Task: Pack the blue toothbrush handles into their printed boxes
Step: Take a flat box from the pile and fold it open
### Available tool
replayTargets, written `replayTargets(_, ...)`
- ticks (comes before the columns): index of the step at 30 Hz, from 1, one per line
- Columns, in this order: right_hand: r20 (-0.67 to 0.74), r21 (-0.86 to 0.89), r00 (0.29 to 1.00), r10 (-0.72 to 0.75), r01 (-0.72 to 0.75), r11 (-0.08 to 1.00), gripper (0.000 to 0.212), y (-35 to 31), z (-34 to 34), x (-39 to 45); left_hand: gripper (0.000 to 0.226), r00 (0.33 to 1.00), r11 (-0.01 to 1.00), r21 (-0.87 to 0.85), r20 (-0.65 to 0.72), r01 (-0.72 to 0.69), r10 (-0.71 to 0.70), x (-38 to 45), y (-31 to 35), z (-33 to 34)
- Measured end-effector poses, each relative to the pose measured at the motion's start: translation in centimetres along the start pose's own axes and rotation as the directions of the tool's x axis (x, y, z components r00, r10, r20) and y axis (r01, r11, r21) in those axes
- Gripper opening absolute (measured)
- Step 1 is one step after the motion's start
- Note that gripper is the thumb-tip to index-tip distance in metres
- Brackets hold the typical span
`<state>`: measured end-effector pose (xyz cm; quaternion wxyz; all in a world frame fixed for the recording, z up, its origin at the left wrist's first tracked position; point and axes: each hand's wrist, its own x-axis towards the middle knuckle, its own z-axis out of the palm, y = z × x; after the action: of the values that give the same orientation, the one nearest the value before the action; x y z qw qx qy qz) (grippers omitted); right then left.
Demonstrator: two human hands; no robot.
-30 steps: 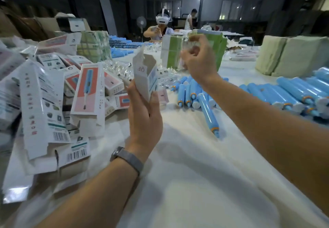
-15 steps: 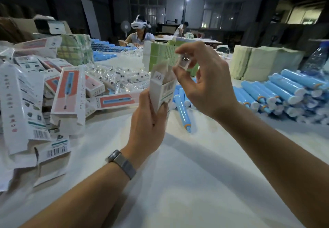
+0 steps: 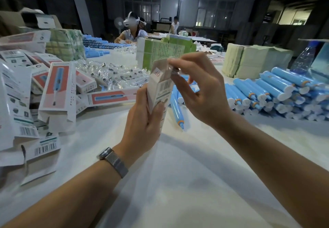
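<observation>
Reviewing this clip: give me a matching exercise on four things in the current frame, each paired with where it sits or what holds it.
Things:
1. printed box
2. small clear packet
3. lone blue handle
4. water bottle

Places:
A. far right, behind the handle stack
B. upright in the left hand's grip
C. lying on the white table, beyond the hands
D. pinched by the right hand at the box's open top

Pairs: 1-B, 2-D, 3-C, 4-A
</observation>
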<state>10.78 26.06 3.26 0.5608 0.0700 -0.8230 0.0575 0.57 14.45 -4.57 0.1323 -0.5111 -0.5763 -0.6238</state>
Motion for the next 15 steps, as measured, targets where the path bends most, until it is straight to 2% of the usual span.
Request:
replayTargets(3, -0.023, 0.03, 0.998, 0.056, -0.055, 0.998, 0.019, -0.23, -0.02, -0.31, 0.037, 1.0, 1.0, -0.009, 0.003, 0.011, -0.011, 0.01, -0.1, -0.02)
replayTargets(5, 0.028, -0.048, 0.999, 0.025, -0.023, 0.999, 0.02, -0.36, -0.11, -0.2, 0.041, 1.0, 1.0, -0.024, 0.001, 0.013, -0.013, 0.14, -0.26, -0.15)
replayTargets(8, 0.141, -0.151, 0.987, 0.073, -0.051, 0.987, 0.032, -0.55, -0.3, 0.07, 0.046, 0.999, 0.999, -0.031, 0.036, -0.032, 0.033, 0.13, -0.22, -0.19)
replayTargets(12, 0.268, -0.045, 0.943, 0.196, -0.191, 0.981, 0.029, -0.53, -0.56, 0.07, 0.05, 0.998, 0.993, -0.118, 0.053, -0.019, 0.025, 0.05, -0.07, -0.1)
replayTargets(15, 0.328, 0.084, 0.914, 0.237, -0.278, 0.957, 0.006, -0.7, -0.76, 0.42, 0.062, 0.997, 0.976, -0.215, 0.065, -0.017, 0.032, 0.14, 0.14, -0.22)
